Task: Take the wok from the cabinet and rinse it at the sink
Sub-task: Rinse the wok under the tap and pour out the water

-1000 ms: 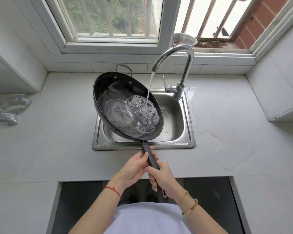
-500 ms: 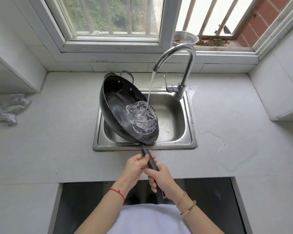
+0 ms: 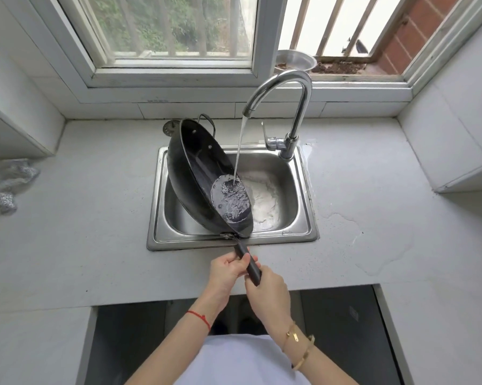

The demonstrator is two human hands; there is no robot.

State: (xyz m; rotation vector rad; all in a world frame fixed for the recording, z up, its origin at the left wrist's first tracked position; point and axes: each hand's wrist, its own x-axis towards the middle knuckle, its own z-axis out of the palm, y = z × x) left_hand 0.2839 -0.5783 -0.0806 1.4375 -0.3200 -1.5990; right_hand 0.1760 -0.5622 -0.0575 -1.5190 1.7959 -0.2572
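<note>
The wok [image 3: 203,176] is tipping steeper than a moment ago, spilling its water into the sink [image 3: 287,232]. The left hand [image 3: 228,269] and right hand [image 3: 270,290] are both gripping its handle. Rinsing seems nearly finished.

Grey cloth [image 3: 4,187] on white countertop [image 3: 95,232]

Tilted wok [image 3: 203,173] fills sink [image 3: 301,234] left half; right half open under faucet [image 3: 292,107] stream.
</note>
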